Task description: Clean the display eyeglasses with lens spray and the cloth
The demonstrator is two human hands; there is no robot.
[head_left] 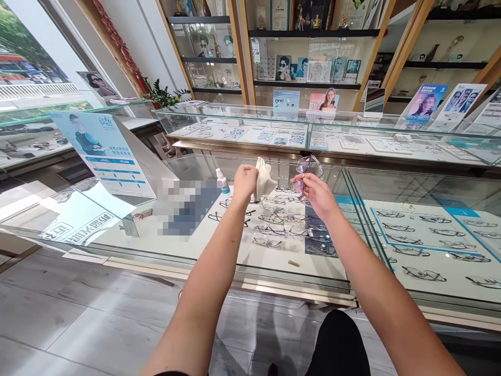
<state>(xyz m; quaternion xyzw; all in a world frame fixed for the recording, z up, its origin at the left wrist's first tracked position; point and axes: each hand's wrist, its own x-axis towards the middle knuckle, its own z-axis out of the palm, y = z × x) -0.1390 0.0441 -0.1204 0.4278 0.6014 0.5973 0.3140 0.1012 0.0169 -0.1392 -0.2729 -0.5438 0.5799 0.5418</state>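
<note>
Above the glass counter, my left hand [246, 183] pinches a cream-coloured cloth [265, 179], which hangs down beside the fingers. To its right, my right hand [316, 194] grips a pair of eyeglasses [309, 166] by one part, the lenses tilted upward. Cloth and glasses are apart from each other. A small white spray bottle [222, 181] with a blue label stands on the counter, left of my left hand. Under the glass top, several pairs of eyeglasses [270, 230] lie in rows below both hands.
A blue-and-white sign [104, 154] stands on the counter at the left. The neighbouring display case [430, 245] at the right holds more eyeglasses. Behind, another glass counter [235, 130] runs across, with wooden shelves [317, 32] beyond it. A small gold-coloured piece [293, 263] lies near the front edge.
</note>
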